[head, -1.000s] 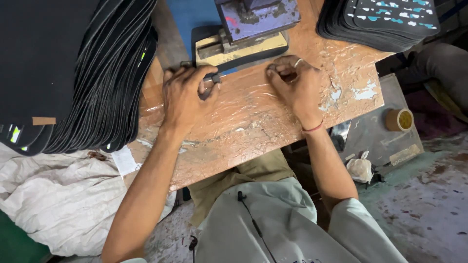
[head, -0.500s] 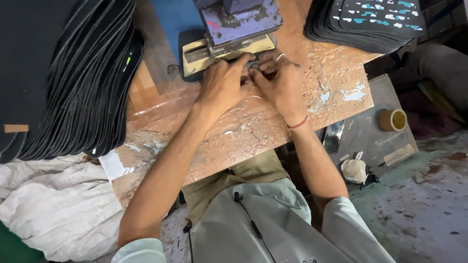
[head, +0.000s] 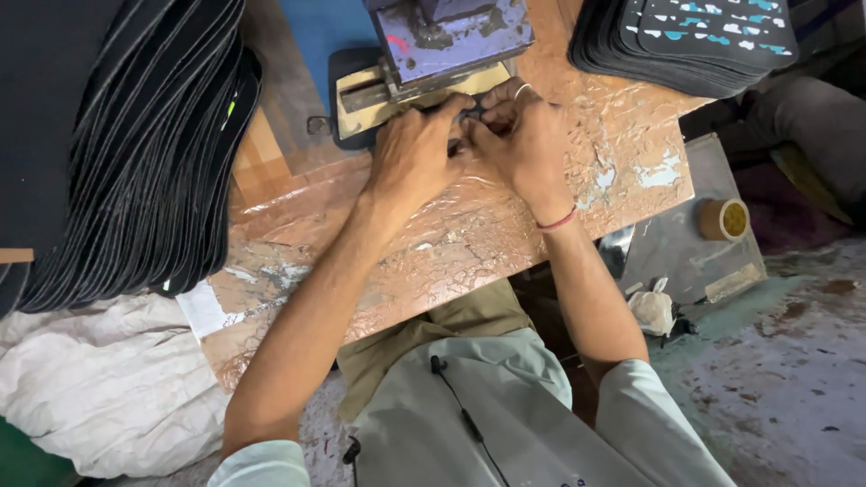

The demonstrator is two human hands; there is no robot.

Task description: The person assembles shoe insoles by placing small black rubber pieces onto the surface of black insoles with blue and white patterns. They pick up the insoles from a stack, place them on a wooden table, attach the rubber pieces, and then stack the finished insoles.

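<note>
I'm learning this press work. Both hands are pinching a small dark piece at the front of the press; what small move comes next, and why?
Probably slide the dark piece a little further in onto the tan plate. Left hand and right hand meet on it just under the press head, and it seems to sit only at the front edge. How far in it already lies is hidden by the fingers.

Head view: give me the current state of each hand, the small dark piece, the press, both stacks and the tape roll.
left hand: on the table, fingers pinching the small dark piece
right hand: fingers meeting the left on that piece
small dark piece: at the press's front edge
press: block down over its tan plate
black sheet stack: fanned, left
patterned stack: piled flat, right
tape roll: lying on a lower board
</note>
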